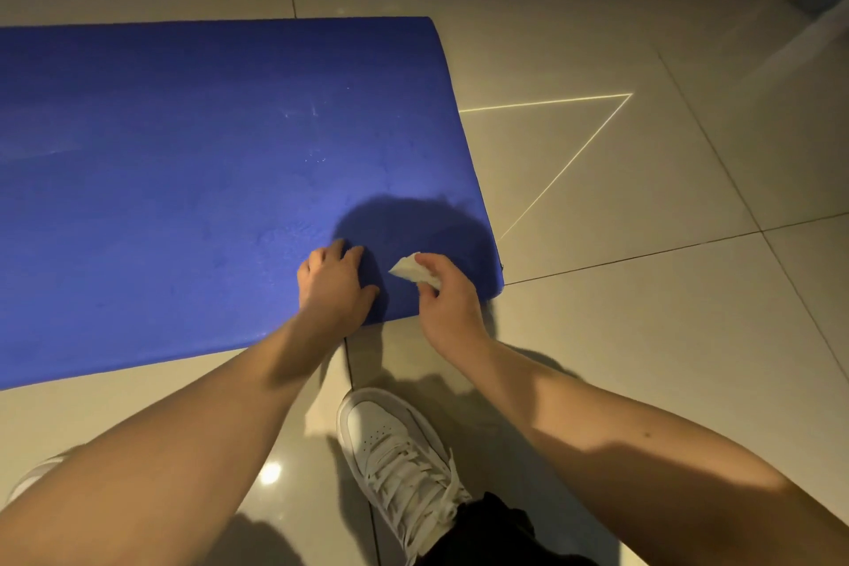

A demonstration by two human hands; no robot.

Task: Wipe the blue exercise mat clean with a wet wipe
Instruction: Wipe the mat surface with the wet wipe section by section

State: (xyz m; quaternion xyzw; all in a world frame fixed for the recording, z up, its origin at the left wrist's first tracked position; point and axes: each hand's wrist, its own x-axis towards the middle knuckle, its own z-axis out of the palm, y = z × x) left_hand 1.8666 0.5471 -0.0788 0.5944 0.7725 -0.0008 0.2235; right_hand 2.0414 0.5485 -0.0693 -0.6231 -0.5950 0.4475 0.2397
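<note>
Bare: left hand (333, 285), right hand (448, 303), both forearms (183, 450). Footwear: white low-top sneaker (390, 409), white laces (413, 478), perforated toe panel (373, 433). Black trouser hem (487, 529) overlaps the sneaker collar.

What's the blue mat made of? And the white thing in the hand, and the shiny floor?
Mat: probably soft foam or rubber, because it looks matte and faintly mottled, with no shine.
Wipe: thin, soft, cloth-like paper, crumpled and folded where the right hand pinches it.
Floor: likely glazed tile, since it is glossy, reflects light, and has dark joint lines between big squares.
</note>
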